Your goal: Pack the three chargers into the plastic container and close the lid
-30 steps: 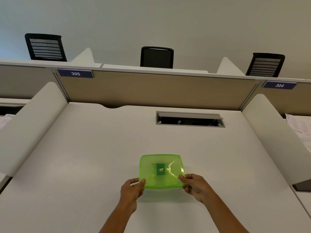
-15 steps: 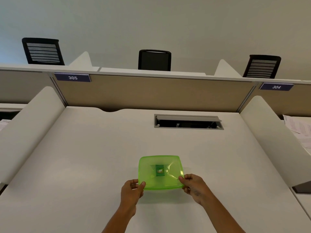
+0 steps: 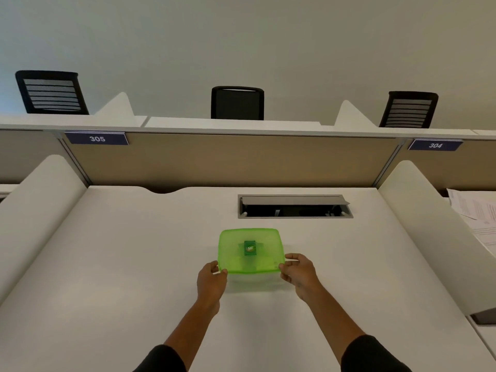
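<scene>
A translucent green plastic container [image 3: 264, 238] stands on the white desk with its lid on; a dark green label [image 3: 250, 248] sits in the lid's middle. My left hand [image 3: 211, 281] pinches the container's near left corner. My right hand [image 3: 299, 272] pinches the near right corner. Through the green lid only faint pale shapes show, so I cannot make out chargers inside.
A grey cable hatch [image 3: 294, 206] lies open in the desk behind the container. White side dividers [image 3: 37, 210] rise on both flanks and a tan partition [image 3: 230, 159] closes the back. Papers [image 3: 477, 213] lie on the neighbouring desk to the right.
The view has tilted up a little, so the container and hands sit lower and closer. Both hands stay on the near corners of the container.
</scene>
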Motion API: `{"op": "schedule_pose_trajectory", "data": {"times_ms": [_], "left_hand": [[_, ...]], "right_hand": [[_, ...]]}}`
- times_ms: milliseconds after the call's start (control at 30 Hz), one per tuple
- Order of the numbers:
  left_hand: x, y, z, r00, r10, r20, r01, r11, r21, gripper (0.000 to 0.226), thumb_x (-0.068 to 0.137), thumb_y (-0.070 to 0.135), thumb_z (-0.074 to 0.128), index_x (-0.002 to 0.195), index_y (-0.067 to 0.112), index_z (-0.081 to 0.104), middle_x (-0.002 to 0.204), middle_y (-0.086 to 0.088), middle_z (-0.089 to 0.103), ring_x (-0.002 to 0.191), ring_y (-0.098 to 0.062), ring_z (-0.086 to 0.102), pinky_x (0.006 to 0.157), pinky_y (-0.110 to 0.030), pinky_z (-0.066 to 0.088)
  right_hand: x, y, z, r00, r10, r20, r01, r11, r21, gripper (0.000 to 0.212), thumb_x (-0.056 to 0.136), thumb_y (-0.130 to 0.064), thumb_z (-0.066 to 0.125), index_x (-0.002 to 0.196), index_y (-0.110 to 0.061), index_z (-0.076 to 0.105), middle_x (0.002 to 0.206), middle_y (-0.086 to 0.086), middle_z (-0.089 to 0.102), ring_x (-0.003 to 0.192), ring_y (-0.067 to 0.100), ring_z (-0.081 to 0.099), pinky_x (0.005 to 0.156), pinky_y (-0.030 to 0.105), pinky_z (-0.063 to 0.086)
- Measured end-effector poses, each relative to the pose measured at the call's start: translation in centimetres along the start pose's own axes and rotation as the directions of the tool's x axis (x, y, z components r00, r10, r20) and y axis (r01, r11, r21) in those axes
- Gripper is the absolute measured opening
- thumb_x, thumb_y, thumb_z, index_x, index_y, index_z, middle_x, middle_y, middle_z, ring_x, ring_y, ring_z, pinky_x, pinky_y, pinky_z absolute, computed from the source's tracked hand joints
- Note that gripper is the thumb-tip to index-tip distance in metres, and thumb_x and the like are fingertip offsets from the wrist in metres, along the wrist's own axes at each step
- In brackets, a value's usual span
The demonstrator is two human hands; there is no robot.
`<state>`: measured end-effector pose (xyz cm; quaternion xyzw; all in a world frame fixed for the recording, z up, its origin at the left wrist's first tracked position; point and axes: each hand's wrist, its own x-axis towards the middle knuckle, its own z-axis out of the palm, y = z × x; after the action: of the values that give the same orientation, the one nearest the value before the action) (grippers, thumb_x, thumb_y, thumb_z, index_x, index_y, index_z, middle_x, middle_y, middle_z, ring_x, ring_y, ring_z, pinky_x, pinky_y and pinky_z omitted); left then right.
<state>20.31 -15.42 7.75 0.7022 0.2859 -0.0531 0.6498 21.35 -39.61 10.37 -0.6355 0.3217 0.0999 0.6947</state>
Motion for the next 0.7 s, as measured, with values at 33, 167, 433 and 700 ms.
{"op": "schedule_pose_trajectory", "data": {"times_ms": [33, 167, 433, 700], "left_hand": [[0.6, 0.6, 0.4, 1.0, 0.0, -0.001, 0.0, 1.0, -0.006, 0.04, 0.093, -0.002, 0.066, 0.132, 0.0, 0.065, 0.122, -0.017, 0.07, 0.114, -0.041, 0.069, 0.103, -0.054, 0.058], [2.4, 2.8, 1.7, 1.0, 0.019, 0.015, -0.019, 1.0, -0.007, 0.04, 0.09, -0.001, 0.064, 0.129, 0.005, 0.068, 0.126, -0.015, 0.072, 0.114, -0.035, 0.066, 0.093, -0.04, 0.053], [4.2, 5.2, 3.0, 0.998, 0.02, 0.056, -0.02, 1.0, 0.007, 0.06, 0.093, 0.004, 0.068, 0.151, 0.007, 0.052, 0.149, -0.012, 0.058, 0.122, -0.022, 0.06, 0.095, -0.031, 0.046], [4.5, 5.5, 3.1, 0.996, 0.043, 0.078, -0.048, 0.996, 0.073, 0.064, 0.095, 0.008, 0.07, 0.154, 0.009, 0.048, 0.155, -0.014, 0.05, 0.137, -0.03, 0.058, 0.099, -0.037, 0.052]], "right_hand": [[0.6, -0.5, 0.4, 1.0, -0.019, -0.01, 0.019, 1.0, -0.01, 0.039, 0.09, 0.018, 0.068, 0.126, 0.005, 0.059, 0.092, 0.015, 0.063, 0.089, 0.03, 0.062, 0.093, 0.051, 0.06], [2.6, -2.2, 1.6, 0.995, -0.097, -0.021, 0.096, 0.993, -0.073, 0.039, 0.092, 0.017, 0.064, 0.129, 0.006, 0.06, 0.107, 0.026, 0.067, 0.094, 0.031, 0.064, 0.099, 0.054, 0.06], [4.6, -3.9, 2.7, 0.989, -0.143, -0.04, 0.138, 0.984, -0.116, 0.044, 0.094, 0.015, 0.063, 0.137, 0.005, 0.061, 0.134, 0.028, 0.062, 0.124, 0.045, 0.064, 0.103, 0.054, 0.058], [4.6, -4.9, 3.0, 0.987, -0.159, -0.004, 0.155, 0.971, -0.184, 0.047, 0.096, 0.006, 0.066, 0.142, 0.0, 0.06, 0.139, 0.02, 0.063, 0.118, 0.038, 0.067, 0.106, 0.053, 0.056]]}}
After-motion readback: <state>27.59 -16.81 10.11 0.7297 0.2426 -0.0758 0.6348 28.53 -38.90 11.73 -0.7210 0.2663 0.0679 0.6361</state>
